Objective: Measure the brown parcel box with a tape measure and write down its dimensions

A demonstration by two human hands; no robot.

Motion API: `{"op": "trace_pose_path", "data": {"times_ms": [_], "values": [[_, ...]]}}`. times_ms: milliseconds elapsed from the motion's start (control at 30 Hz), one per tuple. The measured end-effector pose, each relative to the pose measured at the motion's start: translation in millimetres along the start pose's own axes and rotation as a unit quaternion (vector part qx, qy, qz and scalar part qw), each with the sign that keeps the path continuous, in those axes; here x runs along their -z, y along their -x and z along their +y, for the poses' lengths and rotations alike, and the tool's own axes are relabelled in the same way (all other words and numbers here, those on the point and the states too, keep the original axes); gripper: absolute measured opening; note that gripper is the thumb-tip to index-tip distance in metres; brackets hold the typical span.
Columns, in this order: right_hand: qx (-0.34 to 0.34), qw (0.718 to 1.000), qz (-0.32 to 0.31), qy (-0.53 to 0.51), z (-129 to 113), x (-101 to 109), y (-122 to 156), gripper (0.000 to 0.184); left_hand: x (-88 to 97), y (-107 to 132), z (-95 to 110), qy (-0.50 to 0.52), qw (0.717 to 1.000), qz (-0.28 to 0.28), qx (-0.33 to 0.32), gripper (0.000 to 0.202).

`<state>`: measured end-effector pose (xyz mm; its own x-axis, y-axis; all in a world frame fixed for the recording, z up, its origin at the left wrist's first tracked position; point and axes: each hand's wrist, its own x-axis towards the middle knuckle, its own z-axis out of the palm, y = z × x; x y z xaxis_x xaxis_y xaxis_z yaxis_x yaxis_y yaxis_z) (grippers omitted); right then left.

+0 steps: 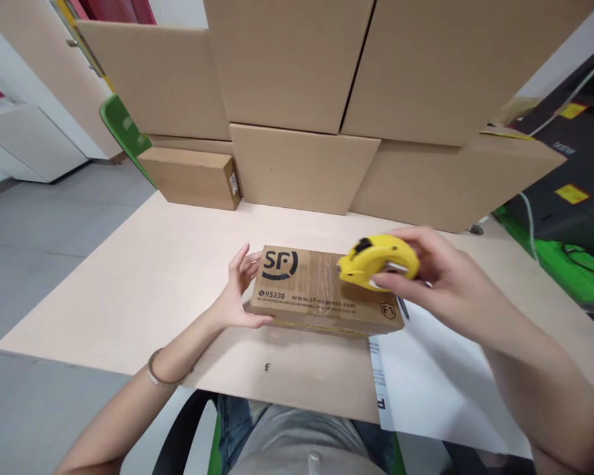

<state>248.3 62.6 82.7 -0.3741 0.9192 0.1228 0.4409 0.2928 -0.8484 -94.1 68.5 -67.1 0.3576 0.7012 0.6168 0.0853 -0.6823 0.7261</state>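
A small cardboard box printed with a dark "SF" logo lies on the table, clear tape across its top. My left hand grips its left end, the thumb along the lower front corner and the fingers at the back. Above the box's right half, my right hand holds a yellow tape measure with a black button and a metal clip. I cannot tell whether the tape measure touches the box. A thin yellow strip runs along the box's lower front edge.
White paper lies on the pale table at right, a pen partly showing beside the box. Large cardboard panels rise behind. A closed carton stands back left. Dark equipment is at far right.
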Motion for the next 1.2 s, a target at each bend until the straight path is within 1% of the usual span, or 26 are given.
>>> {"op": "trace_pose_path", "data": {"times_ms": [100, 167, 267, 367, 433, 533, 633, 700, 767, 833, 900, 1000, 1100, 1200], "values": [[0.065, 0.993, -0.080, 0.058, -35.1, -30.9, -38.3, 0.045, -0.2, 2.1, -6.1, 0.008, 1.000, 0.008, -0.009, 0.137], [0.105, 0.983, -0.124, 0.080, -50.2, -51.2, -58.7, 0.041, -1.1, 2.7, -8.1, 0.014, 1.000, 0.011, -0.002, 0.142], [0.154, 0.969, -0.153, 0.122, -59.2, -71.5, -74.5, 0.032, -2.1, 3.6, -10.3, 0.011, 1.000, 0.017, 0.005, 0.145], [0.174, 0.957, -0.149, 0.180, -57.9, -74.7, -74.7, 0.028, -1.1, 4.2, -12.7, 0.002, 1.000, 0.018, -0.013, 0.141], [0.168, 0.954, -0.144, 0.204, -53.6, -67.7, -69.4, 0.029, 1.2, 4.0, -13.4, -0.015, 0.999, 0.007, -0.028, 0.132], [0.127, 0.958, -0.136, 0.220, -41.3, -45.6, -55.0, 0.033, 5.9, 2.6, -12.3, -0.061, 0.997, -0.008, -0.041, 0.113], [0.064, 0.965, -0.120, 0.223, -21.7, -10.1, -31.4, 0.036, 9.8, 0.4, -10.3, -0.084, 0.995, -0.013, -0.054, 0.102], [0.042, 0.971, -0.098, 0.215, -6.1, 17.9, -11.5, 0.037, 11.1, -0.9, -9.7, -0.090, 0.994, -0.012, -0.063, 0.099], [0.026, 0.975, -0.061, 0.210, 9.5, 43.8, 8.2, 0.036, 11.3, -2.0, -9.8, -0.096, 0.993, -0.008, -0.065, 0.098], [0.010, 0.978, -0.032, 0.208, 23.4, 61.9, 23.6, 0.038, 11.1, -2.9, -10.0, -0.094, 0.993, -0.004, -0.065, 0.096], [-0.005, 0.978, -0.016, 0.206, 33.8, 69.5, 31.9, 0.039, 11.0, -3.7, -9.7, -0.092, 0.993, -0.004, -0.068, 0.095], [-0.019, 0.980, -0.008, 0.198, 42.0, 65.6, 32.7, 0.040, 11.4, -4.7, -8.6, -0.100, 0.993, -0.005, -0.067, 0.093], [-0.019, 0.982, -0.012, 0.188, 43.5, 60.2, 30.1, 0.041, 11.5, -5.4, -7.7, -0.105, 0.992, -0.001, -0.069, 0.091], [-0.005, 0.980, -0.014, 0.196, 38.5, 62.7, 30.2, 0.037, 10.8, -5.7, -7.4, -0.105, 0.992, 0.002, -0.072, 0.089]]}}
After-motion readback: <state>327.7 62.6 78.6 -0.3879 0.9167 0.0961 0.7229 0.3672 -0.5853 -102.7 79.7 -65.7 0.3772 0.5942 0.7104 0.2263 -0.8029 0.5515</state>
